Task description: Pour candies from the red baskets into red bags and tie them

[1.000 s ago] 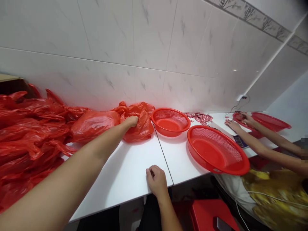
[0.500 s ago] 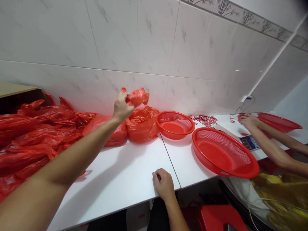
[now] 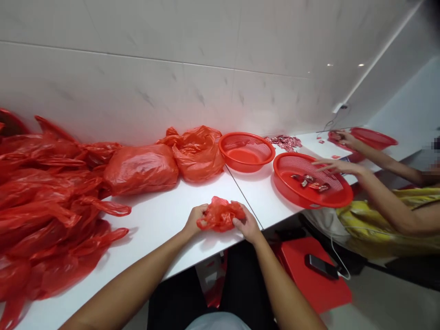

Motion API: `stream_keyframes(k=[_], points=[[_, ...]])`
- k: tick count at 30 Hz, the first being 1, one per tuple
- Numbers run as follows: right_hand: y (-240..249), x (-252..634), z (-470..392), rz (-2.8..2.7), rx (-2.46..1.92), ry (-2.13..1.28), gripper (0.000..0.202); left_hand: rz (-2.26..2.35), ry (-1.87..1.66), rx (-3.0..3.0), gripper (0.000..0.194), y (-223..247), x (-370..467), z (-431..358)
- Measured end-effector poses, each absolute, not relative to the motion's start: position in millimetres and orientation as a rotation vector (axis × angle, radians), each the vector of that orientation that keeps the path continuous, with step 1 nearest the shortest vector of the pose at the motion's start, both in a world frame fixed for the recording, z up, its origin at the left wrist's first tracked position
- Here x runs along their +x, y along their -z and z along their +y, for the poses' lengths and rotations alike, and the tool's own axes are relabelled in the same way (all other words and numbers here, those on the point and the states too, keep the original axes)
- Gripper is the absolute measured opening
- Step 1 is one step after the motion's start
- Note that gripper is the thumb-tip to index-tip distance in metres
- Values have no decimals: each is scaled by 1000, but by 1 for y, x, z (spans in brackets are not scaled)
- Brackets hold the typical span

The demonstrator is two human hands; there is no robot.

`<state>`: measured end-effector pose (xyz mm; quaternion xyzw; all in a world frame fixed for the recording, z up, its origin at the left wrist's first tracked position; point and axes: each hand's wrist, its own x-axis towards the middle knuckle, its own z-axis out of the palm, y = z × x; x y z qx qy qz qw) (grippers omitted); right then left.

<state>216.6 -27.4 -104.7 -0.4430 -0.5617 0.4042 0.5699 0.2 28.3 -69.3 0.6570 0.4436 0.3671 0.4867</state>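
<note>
A crumpled red plastic bag (image 3: 221,216) is between my hands, just above the front edge of the white table (image 3: 151,224). My left hand (image 3: 197,217) grips its left side, and my right hand (image 3: 248,223) holds its right side, thumb in front. Beyond it, an open red bag (image 3: 199,158) stands near the wall, beside a full, smooth red bag (image 3: 141,168). An oval heap of red bags (image 3: 51,206) covers the left of the table.
A red basket (image 3: 246,153) stands back centre; a larger one (image 3: 292,195) at right holds several small wrapped pieces (image 3: 311,183). A person's hand (image 3: 338,166) reaches over it. Small packets (image 3: 285,143) lie by the wall. A phone (image 3: 321,266) rests on a red stool (image 3: 302,284).
My left hand has come down from near the wall with the red bag, and my right hand now holds it too. Small pieces now lie in the larger basket, under the person's hand.
</note>
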Motion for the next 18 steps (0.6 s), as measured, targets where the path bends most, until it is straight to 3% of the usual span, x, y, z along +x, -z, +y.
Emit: stream_keyframes(k=[5, 8, 10, 14, 18], points=[[94, 202, -44, -901, -1241, -444, 53, 1119, -992, 1550, 38, 75, -11, 33], [78, 177, -58, -1222, -1221, -225, 60, 1096, -990, 1518, 41, 77, -16, 33], [64, 165, -57, -1476, -1320, -236, 67, 1061, -976, 1542, 41, 79, -18, 33], [37, 174, -37, -1384, -1629, -432, 32, 1077, -981, 1698, 37, 83, -21, 36], [19, 217, -30, -1347, -1647, -513, 28, 1058, -1042, 1931, 25, 88, -24, 42]])
